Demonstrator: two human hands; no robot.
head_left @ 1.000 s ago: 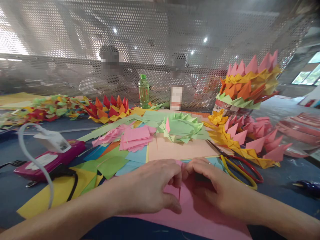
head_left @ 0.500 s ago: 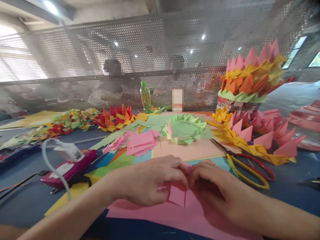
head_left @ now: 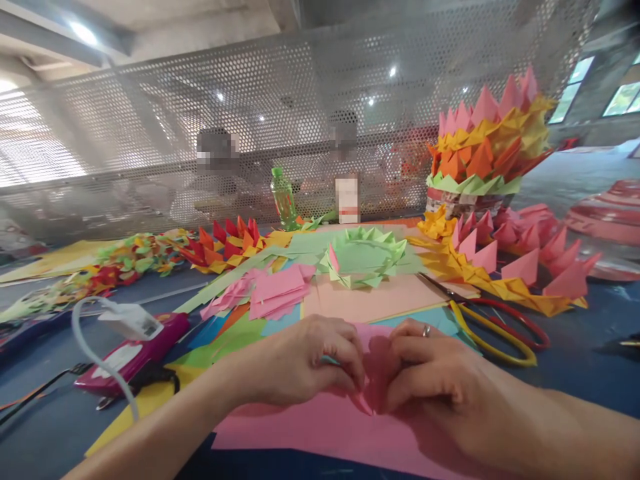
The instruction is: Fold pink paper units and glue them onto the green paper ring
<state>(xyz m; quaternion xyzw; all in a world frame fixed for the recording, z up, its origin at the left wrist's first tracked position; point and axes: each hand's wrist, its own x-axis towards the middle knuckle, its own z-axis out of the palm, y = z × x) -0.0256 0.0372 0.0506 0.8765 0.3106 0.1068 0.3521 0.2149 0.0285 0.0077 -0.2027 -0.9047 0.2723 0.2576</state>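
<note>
My left hand (head_left: 305, 363) and my right hand (head_left: 425, 373) meet low in the middle, fingers pinched together on a small folded pink paper piece (head_left: 367, 393). Both hands rest on a large pink sheet (head_left: 320, 430) lying at the near table edge. A ring shows on my right hand. Just beyond the hands lie a peach sheet (head_left: 370, 300), a stack of pink paper squares (head_left: 277, 290) and a green folded paper ring (head_left: 365, 257).
Scissors with red and yellow handles (head_left: 500, 330) lie to the right. A magenta glue gun with a white plug and cable (head_left: 130, 333) sits at the left. Folded paper garlands (head_left: 505, 267), a tall layered paper crown (head_left: 487, 157), a green bottle (head_left: 283, 197) and a perforated screen with people behind it stand farther back.
The camera tilted up slightly. My fingers have closed the pink piece into a tighter fold and lowered it onto the pink sheet.
</note>
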